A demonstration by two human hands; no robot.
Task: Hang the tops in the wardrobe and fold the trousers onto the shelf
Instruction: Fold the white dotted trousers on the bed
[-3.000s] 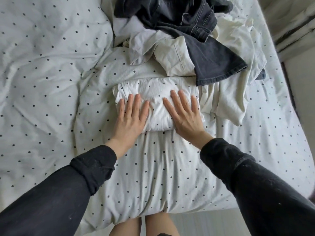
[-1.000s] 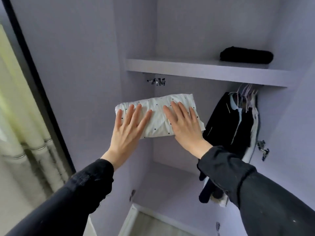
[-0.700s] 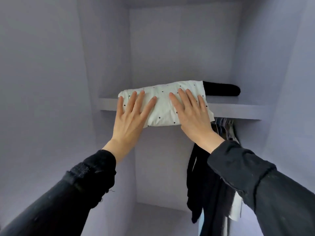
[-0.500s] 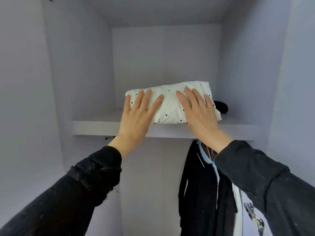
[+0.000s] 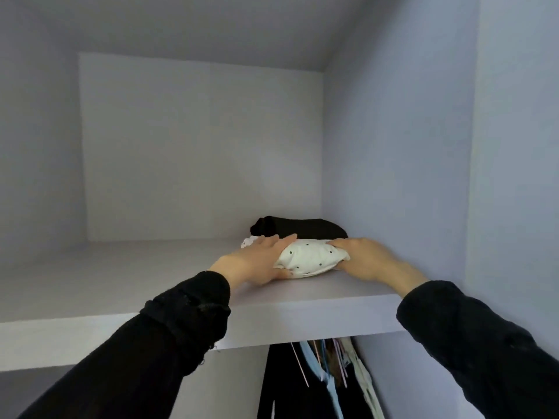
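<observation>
The folded white trousers with black dots (image 5: 311, 257) lie on the wardrobe shelf (image 5: 121, 279), right of its middle. My left hand (image 5: 254, 261) lies flat along their left side, fingers stretched over the top. My right hand (image 5: 366, 258) covers their right end with its fingers curved over the cloth. A folded black garment (image 5: 302, 228) sits just behind them, against the right wall. Several tops (image 5: 317, 379) hang on hangers under the shelf at the lower right.
The wardrobe's right wall (image 5: 393, 176) stands close to my right hand. The shelf stretches far to the left, and its back wall (image 5: 196, 146) is well behind the clothes. Its front edge (image 5: 272, 325) crosses above my forearms.
I carried the folded trousers from the bed up into the wardrobe. In the last half second they came down onto the shelf in front of the black garment.
</observation>
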